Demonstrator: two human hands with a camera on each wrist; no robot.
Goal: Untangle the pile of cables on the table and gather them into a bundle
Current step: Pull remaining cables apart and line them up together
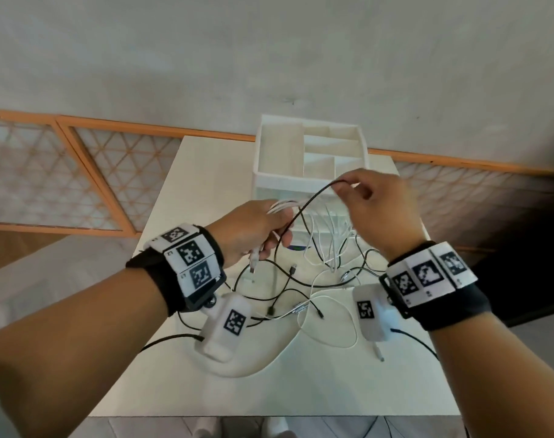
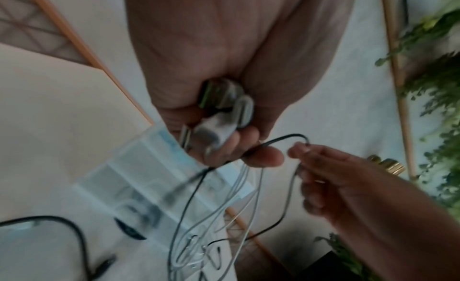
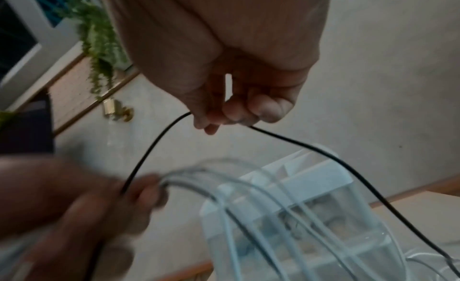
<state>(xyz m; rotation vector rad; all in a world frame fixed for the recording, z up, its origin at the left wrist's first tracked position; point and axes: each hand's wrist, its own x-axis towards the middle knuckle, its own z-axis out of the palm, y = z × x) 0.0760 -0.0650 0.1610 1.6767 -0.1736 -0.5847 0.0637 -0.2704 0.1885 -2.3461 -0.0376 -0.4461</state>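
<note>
My left hand (image 1: pixel 263 229) is raised above the table and grips a bundle of white cables (image 1: pixel 283 205) with their plugs (image 2: pixel 219 116) poking out below the palm. A black cable (image 1: pixel 297 216) arches from that fist up to my right hand (image 1: pixel 357 191), which pinches it between thumb and fingertips (image 3: pixel 211 122) just in front of the organizer. White strands (image 3: pixel 261 202) hang from the left fist down to the table. More black and white cables (image 1: pixel 301 298) lie tangled on the white table (image 1: pixel 301 390) beneath both hands.
A white compartmented organizer (image 1: pixel 310 153) stands at the table's far edge, right behind the hands. Orange-framed lattice panels (image 1: pixel 79 172) line the wall base. Green plants (image 2: pixel 435 88) hang to the side. A loose white plug (image 1: pixel 378 352) lies near the right wrist.
</note>
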